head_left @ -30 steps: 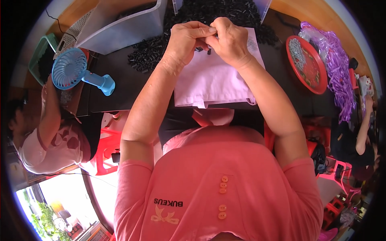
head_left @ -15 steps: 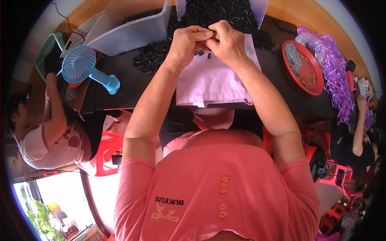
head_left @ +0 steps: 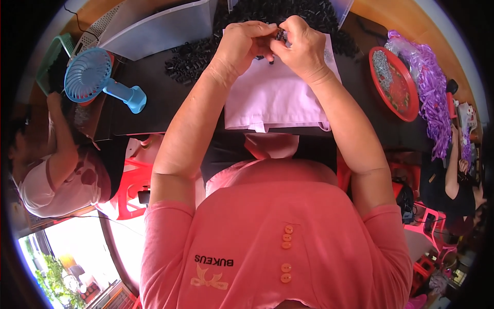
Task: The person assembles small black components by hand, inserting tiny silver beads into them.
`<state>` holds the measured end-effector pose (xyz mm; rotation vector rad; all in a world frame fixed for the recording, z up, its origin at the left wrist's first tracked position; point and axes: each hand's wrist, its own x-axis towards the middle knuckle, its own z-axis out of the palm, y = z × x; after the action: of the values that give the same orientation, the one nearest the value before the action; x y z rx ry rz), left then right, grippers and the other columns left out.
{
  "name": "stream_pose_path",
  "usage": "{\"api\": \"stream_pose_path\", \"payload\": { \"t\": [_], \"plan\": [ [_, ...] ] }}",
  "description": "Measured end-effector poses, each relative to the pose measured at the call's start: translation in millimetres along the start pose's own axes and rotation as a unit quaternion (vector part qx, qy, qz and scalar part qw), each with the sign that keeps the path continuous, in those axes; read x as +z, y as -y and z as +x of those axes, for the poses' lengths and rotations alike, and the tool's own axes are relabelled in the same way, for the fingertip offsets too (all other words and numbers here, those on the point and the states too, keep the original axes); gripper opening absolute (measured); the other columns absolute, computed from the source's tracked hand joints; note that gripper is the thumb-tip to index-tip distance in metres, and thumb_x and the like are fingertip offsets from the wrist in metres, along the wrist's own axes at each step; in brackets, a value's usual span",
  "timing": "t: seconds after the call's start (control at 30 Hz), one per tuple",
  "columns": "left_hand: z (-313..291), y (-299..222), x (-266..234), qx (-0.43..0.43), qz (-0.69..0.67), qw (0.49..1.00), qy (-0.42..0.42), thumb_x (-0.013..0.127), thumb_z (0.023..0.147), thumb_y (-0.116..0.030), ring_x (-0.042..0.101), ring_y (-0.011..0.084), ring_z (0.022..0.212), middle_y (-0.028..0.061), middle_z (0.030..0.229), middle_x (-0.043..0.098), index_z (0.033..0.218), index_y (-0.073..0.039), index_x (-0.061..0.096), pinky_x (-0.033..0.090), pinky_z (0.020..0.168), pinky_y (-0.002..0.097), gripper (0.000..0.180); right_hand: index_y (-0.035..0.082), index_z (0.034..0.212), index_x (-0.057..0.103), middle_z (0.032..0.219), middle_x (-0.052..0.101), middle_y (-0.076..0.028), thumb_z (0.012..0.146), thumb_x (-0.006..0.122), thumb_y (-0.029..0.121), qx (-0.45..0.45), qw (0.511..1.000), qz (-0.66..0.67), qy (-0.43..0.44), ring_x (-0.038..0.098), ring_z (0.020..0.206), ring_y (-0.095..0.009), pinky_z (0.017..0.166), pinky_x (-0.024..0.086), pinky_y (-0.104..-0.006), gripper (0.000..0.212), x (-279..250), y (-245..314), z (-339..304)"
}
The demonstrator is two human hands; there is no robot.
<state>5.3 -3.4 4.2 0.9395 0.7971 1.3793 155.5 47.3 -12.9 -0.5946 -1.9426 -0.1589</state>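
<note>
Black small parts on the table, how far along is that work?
No finished parts can be told apart. In hand: left hand and right hand pinch one small black part together over the white cloth. Left: a large pile of black parts on the dark table.

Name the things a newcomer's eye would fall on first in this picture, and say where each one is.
First come the left hand and right hand, pressed together at the top centre around a small dark part, above a pale cloth and in front of a heap of black pieces. A blue fan lies at the left, and a red tray with purple strips at the right.
</note>
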Motion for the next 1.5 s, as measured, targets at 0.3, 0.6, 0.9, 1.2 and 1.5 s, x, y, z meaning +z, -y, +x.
{"api": "stream_pose_path", "payload": {
  "t": [0.3, 0.6, 0.9, 1.2, 1.5],
  "plan": [
    [0, 2, -3, -0.039, 0.000, 0.999, -0.009, 0.056, 0.091, -0.012, 0.063, 0.0242, 0.063, 0.0168, 0.076, 0.065, 0.088, 0.009, 0.065, 0.051, 0.055, 0.0319, 0.023, 0.007, 0.082, 0.056, 0.069, 0.061, -0.005, 0.063, 0.074, 0.014, -0.005, 1.000, 0.019, -0.001, 0.060, 0.054, -0.020, 0.048, 0.048, -0.0304, 0.027, 0, -8, -2],
    [-8, -6, 1, 0.122, 0.141, 0.973, -0.133, 0.068, 0.081, -0.004, 0.064, 0.0193, 0.062, 0.0130, 0.076, 0.066, 0.089, 0.008, 0.066, 0.049, 0.054, 0.0263, 0.014, 0.006, 0.106, 0.061, 0.070, 0.061, -0.004, 0.075, 0.075, 0.007, 0.128, 0.966, 0.183, 0.127, 0.058, 0.062, -0.011, 0.059, 0.047, -0.0247, 0.034, 1, 1, 8],
    [-15, -135, -12, 0.295, 0.438, 0.778, -0.340, 0.072, 0.072, -0.008, 0.054, 0.0100, 0.049, 0.0086, 0.063, 0.063, 0.086, 0.005, 0.068, 0.038, 0.043, 0.0237, 0.019, 0.004, 0.091, 0.068, 0.078, 0.067, -0.008, 0.077, 0.067, 0.021, 0.166, 0.924, 0.080, 0.336, 0.065, 0.070, -0.020, 0.061, 0.049, -0.0329, 0.022, -30, -39, 34],
    [-16, 16, 5, 0.199, 0.658, 0.721, -0.082, 0.068, 0.073, -0.017, 0.066, 0.0341, 0.075, 0.0159, 0.079, 0.067, 0.076, -0.005, 0.067, 0.053, 0.067, 0.0440, 0.012, 0.005, 0.087, 0.065, 0.101, 0.064, -0.011, 0.075, 0.055, 0.002, 0.020, 0.938, -0.100, 0.330, 0.065, 0.087, -0.032, 0.072, 0.050, -0.0464, 0.016, -15, -16, -20],
    [-10, 51, 4, 0.216, 0.712, 0.665, -0.061, 0.070, 0.076, -0.015, 0.066, 0.0308, 0.074, 0.0124, 0.080, 0.067, 0.085, -0.003, 0.066, 0.052, 0.068, 0.0393, 0.015, 0.005, 0.087, 0.061, 0.082, 0.065, -0.006, 0.083, 0.058, 0.006, 0.168, 0.946, 0.128, 0.247, 0.062, 0.070, -0.021, 0.061, 0.048, -0.0340, 0.005, -16, -40, -26]
  ]
}}
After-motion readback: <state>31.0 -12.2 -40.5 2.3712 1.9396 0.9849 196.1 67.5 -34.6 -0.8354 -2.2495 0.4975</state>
